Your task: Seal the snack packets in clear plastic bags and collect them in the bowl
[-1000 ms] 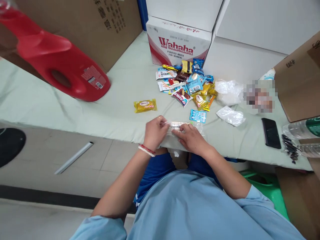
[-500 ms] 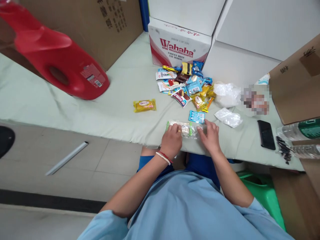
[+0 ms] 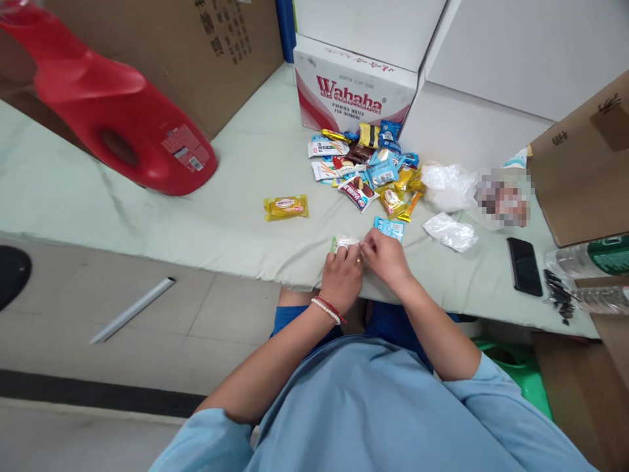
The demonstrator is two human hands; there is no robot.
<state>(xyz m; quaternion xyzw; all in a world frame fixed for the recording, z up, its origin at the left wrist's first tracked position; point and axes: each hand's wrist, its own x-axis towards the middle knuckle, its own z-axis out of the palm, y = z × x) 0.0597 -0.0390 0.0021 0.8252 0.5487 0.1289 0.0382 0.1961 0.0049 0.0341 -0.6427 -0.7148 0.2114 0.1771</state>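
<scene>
A clear plastic packet with green trim point(image 3: 340, 242) lies near the table's front edge, mostly hidden under my hands. My left hand point(image 3: 343, 275) is closed over it from the front, fingers bent onto the plastic. Thumb and fingers of my right hand point(image 3: 387, 257) are pinched together at the packet's right end, close to the left fingertips. Just beyond my right hand is a light-blue sachet point(image 3: 389, 227), partly covered by it. Off to the left, a yellow wrapped snack point(image 3: 285, 207) lies by itself.
Several wrapped snacks point(image 3: 383, 172) are heaped against the Wahaha carton point(image 3: 356, 92). Clear plastic bags point(image 3: 448, 185), a phone point(image 3: 524, 266) and water bottles point(image 3: 604, 255) are to the right. A red jug point(image 3: 128, 124) stands at left, by a brown cardboard box point(image 3: 246, 78).
My right hand has moved left onto the packet's end, its spread fingers now pinched. My left hand stays on the packet, and less of the packet shows.
</scene>
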